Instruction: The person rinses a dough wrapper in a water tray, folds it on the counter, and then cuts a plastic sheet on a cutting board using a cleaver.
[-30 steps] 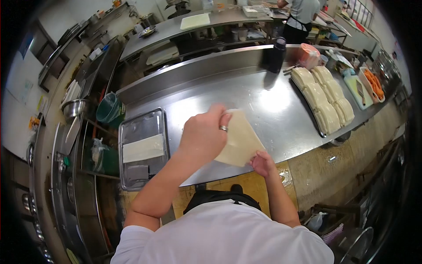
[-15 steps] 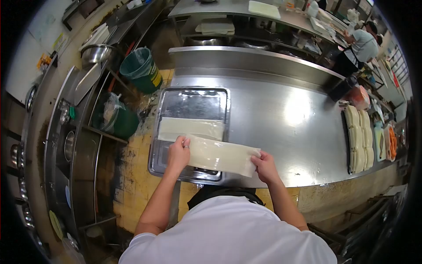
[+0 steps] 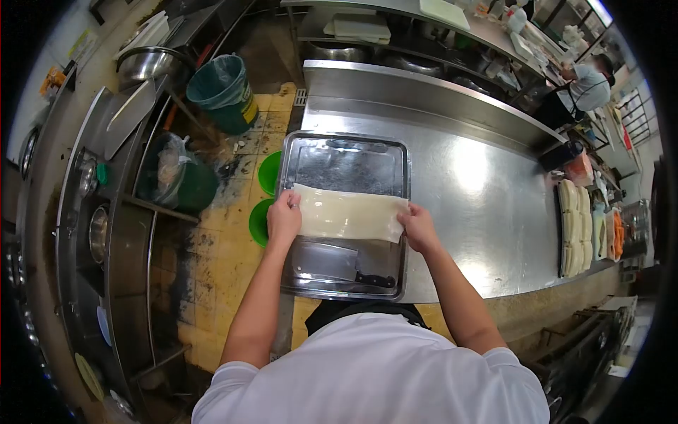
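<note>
Between my two hands stretches a pale, glossy, rectangular dough sheet (image 3: pixel 349 215), held over the middle of a metal tray (image 3: pixel 346 288). My left hand (image 3: pixel 284 218) pinches its left end by the tray's left rim. At the right end, my right hand (image 3: pixel 418 227) grips the edge between thumb and fingers. In the near part of the tray lies a cleaver (image 3: pixel 326 261) with a black handle. A second sheet seen earlier in the tray is hidden under the held one.
Two green bowls (image 3: pixel 258 223) show beyond the tray's left side. Rows of pale dough pieces (image 3: pixel 575 227) stand at the right end of the steel table (image 3: pixel 473 212). Lined bins (image 3: pixel 222 95) stand at left. A co-worker (image 3: pixel 586 88) is at the far right.
Both hands have carried the sheet away from my body, over the other sheet, and straightened it. The cleaver is now in sight. My view has shifted left.
</note>
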Tool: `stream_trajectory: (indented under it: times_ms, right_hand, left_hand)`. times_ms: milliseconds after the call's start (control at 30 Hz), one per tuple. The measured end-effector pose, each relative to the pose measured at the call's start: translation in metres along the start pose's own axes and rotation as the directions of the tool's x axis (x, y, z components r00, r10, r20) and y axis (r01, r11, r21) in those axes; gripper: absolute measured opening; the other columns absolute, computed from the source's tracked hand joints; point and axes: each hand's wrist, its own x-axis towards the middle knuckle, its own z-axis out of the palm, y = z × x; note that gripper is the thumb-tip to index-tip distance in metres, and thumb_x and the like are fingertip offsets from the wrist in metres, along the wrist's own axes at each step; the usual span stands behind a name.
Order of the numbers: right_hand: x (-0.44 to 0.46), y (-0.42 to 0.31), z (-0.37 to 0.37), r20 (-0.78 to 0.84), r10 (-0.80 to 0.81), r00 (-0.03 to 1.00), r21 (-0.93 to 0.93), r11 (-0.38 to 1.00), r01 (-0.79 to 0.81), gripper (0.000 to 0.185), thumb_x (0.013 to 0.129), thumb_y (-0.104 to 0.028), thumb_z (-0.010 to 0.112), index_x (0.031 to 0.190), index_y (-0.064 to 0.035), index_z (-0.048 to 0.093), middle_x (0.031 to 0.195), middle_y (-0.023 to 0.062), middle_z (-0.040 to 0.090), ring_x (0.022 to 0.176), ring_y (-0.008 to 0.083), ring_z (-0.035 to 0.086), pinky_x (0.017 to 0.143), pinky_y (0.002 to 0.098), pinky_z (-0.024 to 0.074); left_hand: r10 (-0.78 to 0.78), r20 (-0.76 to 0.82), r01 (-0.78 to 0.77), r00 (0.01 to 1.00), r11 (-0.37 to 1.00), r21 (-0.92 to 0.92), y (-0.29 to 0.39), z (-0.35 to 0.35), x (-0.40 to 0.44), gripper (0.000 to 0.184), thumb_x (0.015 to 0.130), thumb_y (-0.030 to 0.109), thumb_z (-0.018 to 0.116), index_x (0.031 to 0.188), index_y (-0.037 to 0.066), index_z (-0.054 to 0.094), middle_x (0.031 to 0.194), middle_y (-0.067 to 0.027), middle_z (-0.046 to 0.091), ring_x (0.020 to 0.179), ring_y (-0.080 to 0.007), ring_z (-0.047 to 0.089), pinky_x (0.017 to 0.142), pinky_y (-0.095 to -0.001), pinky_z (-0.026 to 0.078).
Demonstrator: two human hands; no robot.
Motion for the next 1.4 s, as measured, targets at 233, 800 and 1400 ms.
stream_trajectory:
  times_ms: [233,800,1400]
  right_hand:
    - [0.021,0.008,0.002,0.023,-0.016,1.0,0.006,1.0,0.016,0.03,0.1,0.001,0.056,0.129,0.0042,0.064,0.107,0.0114,0.072,0.086,0.0194,0.072,0.068,0.0352,0.0618]
    - [0.014,0.0,0.008,-0.013,0.002,1.0,-0.031,1.0,-0.003,0.03,0.1,0.001,0.056,0.128,0.0043,0.065,0.103,0.0102,0.073,0.081,0.0166,0.071,0.063,0.0319,0.0585]
    - [0.006,-0.004,0.009,-0.022,0.004,1.0,-0.09,0.996,-0.006,0.027,0.1,0.001,0.058,0.124,0.0026,0.067,0.099,0.0083,0.073,0.077,0.0148,0.069,0.06,0.0314,0.0564]
  left_hand:
    - [-0.006,0.034,0.006,0.999,1.0,-0.014,-0.007,0.0,0.02,0.021,0.101,0.025,0.063,0.11,0.007,0.069,0.096,-0.0223,0.073,0.094,-0.0448,0.07,0.08,-0.051,0.053]
    - [0.014,0.02,-0.013,1.0,1.0,-0.012,-0.011,0.003,0.026,0.021,0.099,0.025,0.067,0.111,0.008,0.071,0.093,-0.0221,0.074,0.088,-0.0418,0.071,0.077,-0.048,0.054]
    - [-0.03,0.056,0.029,0.998,0.999,0.02,-0.003,-0.001,0.023,0.021,0.101,0.029,0.062,0.109,0.011,0.071,0.096,-0.0227,0.074,0.094,-0.0468,0.069,0.081,-0.0534,0.053]
